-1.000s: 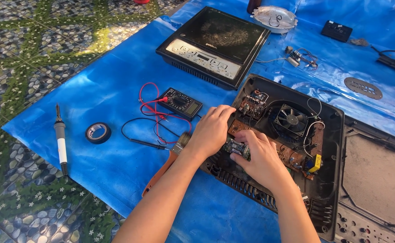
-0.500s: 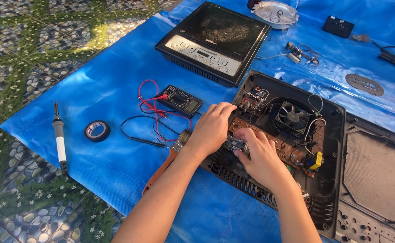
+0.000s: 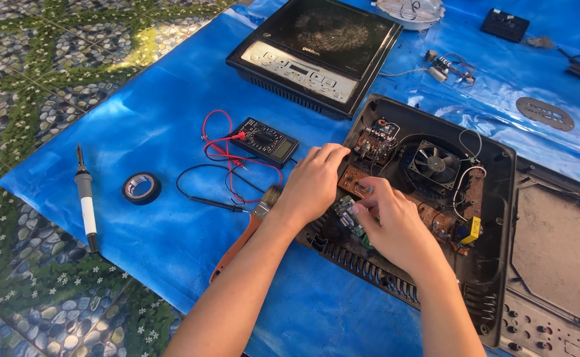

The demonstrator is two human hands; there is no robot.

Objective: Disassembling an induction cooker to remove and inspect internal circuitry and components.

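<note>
My right hand has its grip closed on a small green circuit board at the near edge of the opened cooker base. My left hand rests loosely curled, holding nothing, on the base's rim. Beyond lies a multimeter.

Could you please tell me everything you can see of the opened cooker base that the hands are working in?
The opened cooker base is a black plastic shell lying flat on the blue tarp, dusty inside. It holds a brown circuit board, a black fan, thin wires and a yellow part. Vent slots line its near edge. The left hand and right hand rest on the board.
</note>
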